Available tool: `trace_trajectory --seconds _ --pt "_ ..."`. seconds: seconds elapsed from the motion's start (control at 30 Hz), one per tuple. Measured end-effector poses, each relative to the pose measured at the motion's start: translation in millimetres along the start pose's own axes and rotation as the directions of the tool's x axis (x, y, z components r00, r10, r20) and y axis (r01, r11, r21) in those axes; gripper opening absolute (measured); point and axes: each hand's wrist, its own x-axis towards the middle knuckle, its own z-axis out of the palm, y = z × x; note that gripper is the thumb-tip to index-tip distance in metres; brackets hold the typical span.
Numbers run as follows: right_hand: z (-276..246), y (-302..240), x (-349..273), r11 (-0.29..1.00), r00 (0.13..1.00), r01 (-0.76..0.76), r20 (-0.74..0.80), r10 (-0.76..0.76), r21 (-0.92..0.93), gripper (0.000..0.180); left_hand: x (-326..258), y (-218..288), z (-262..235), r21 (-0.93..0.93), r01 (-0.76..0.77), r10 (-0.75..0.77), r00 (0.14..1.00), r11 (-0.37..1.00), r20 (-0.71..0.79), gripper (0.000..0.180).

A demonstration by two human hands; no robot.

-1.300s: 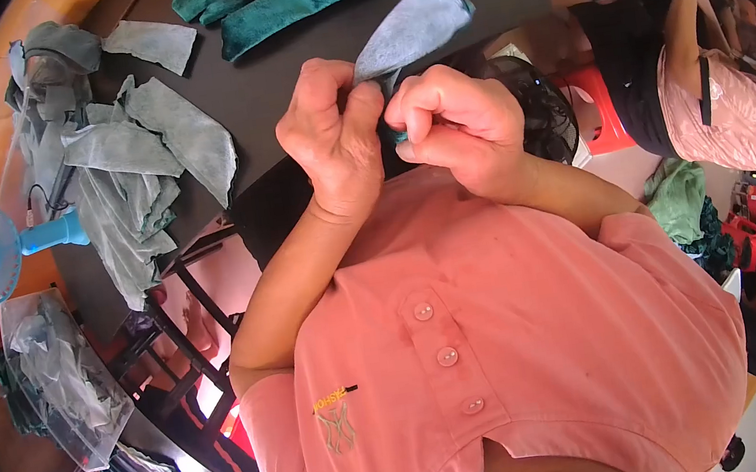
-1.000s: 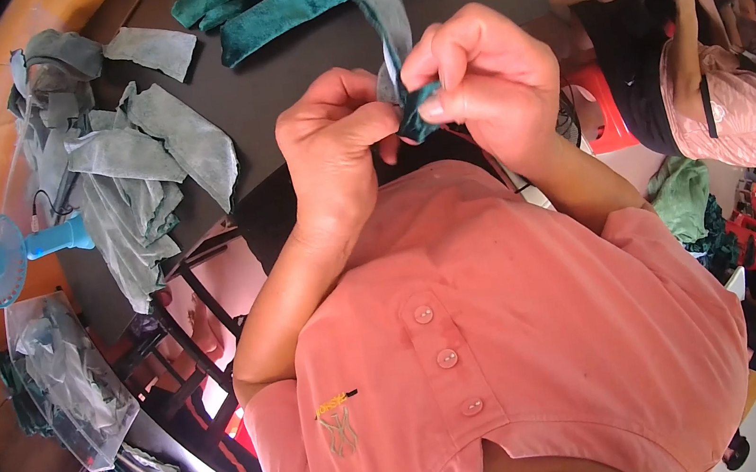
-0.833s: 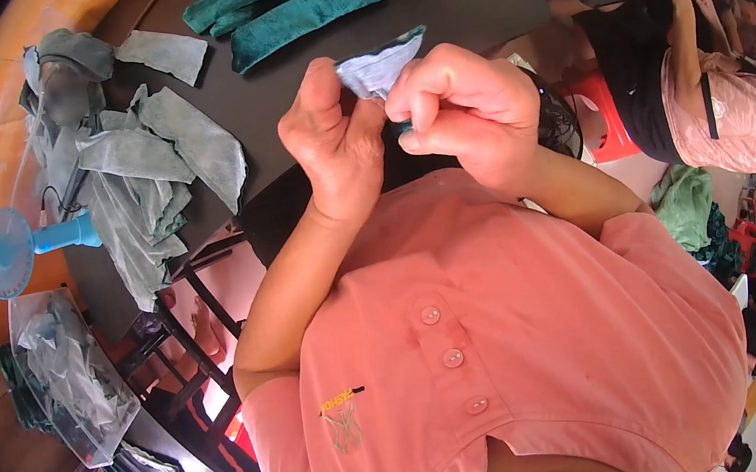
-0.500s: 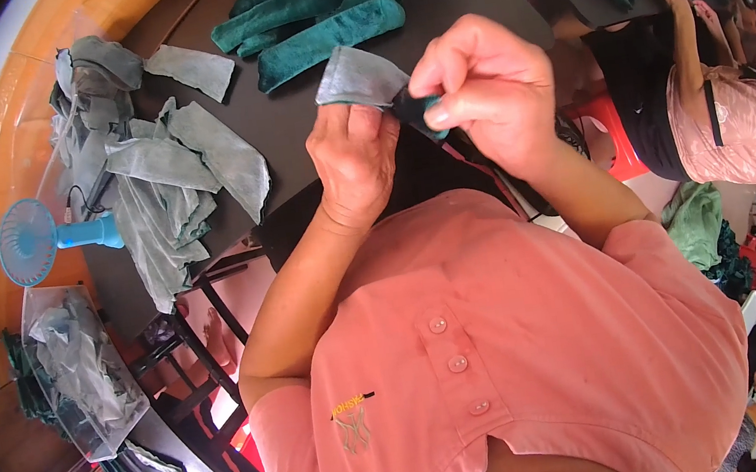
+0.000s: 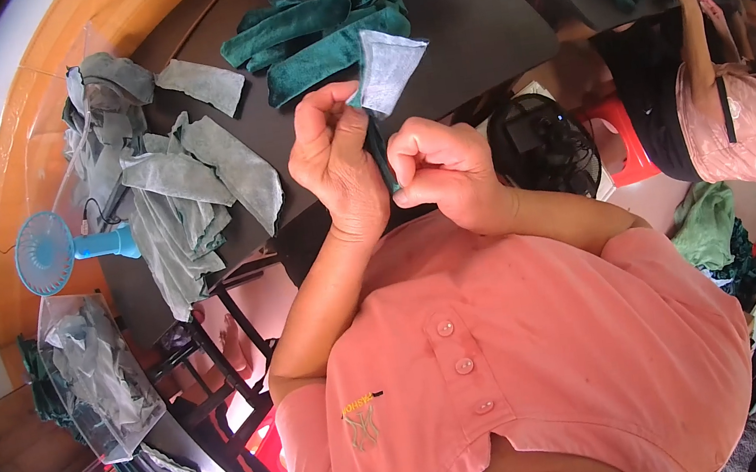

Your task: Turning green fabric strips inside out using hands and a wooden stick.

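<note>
In the frame's upper centre, the bare left hand (image 5: 339, 160) and bare right hand (image 5: 447, 165) — fingertips pinched together — hold a green velvet strip with whitish backing (image 5: 390, 72); dark-green velvet bands (image 5: 317, 62) lie above.

We see a dark table (image 5: 489, 30) with a curving orange-wood band (image 5: 116, 22) beyond its left side. A second dark table (image 5: 591, 3) stands at upper right, and below it we spot a red stool (image 5: 631, 150) on pale floor (image 5: 663, 191). Black frame legs (image 5: 235, 326) rise at lower left, where we notice bright glare.
</note>
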Motion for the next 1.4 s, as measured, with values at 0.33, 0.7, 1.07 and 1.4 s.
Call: trace_trajectory --seconds 0.33,0.7,1.07,1.4 --pt "-9 8 32 0.898 0.932 0.209 -0.199 -0.302 -0.386 0.019 -4 -3 -14 -0.02 0.058 -0.056 0.996 0.998 0.076 0.015" --pt "-13 11 27 0.999 0.992 -0.001 -0.125 -0.006 -0.054 0.007 -10 -12 -22 0.158 -0.412 0.387 0.907 0.897 0.166 0.019" --pt "-11 13 16 0.996 0.992 -0.061 -0.104 0.068 0.067 0.006 -10 -16 -31 0.395 -0.549 0.416 0.828 0.736 0.376 0.024" --pt "-19 6 11 0.991 0.994 -0.086 -0.051 0.092 0.104 0.004 -6 -7 -34 0.372 -0.5 0.315 0.832 0.782 0.457 0.019"
